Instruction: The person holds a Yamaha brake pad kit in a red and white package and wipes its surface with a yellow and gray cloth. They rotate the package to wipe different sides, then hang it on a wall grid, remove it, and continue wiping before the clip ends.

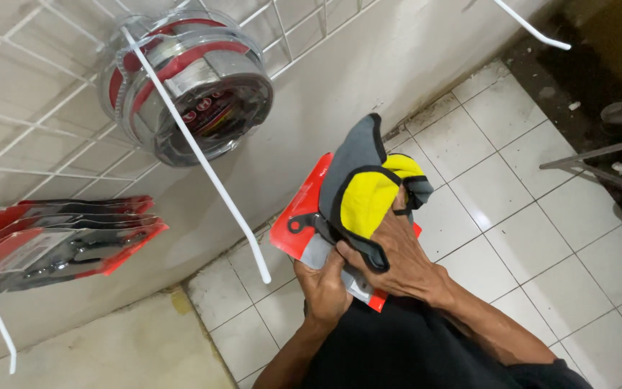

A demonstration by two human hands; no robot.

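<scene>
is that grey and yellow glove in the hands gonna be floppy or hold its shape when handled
Probably floppy: the grey and yellow glove bends and folds over the right hand. It looks light, since both hands carry it loosely with the red backing card, the left hand underneath. The card seems stiffer, staying flat. The fabric surface likely grips rather than slips.

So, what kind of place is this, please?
Probably a small shop or its stockroom: a white wire rack with hooks holds packaged goods, and both hands, left hand and right hand, hold gloves on a red card.
</scene>
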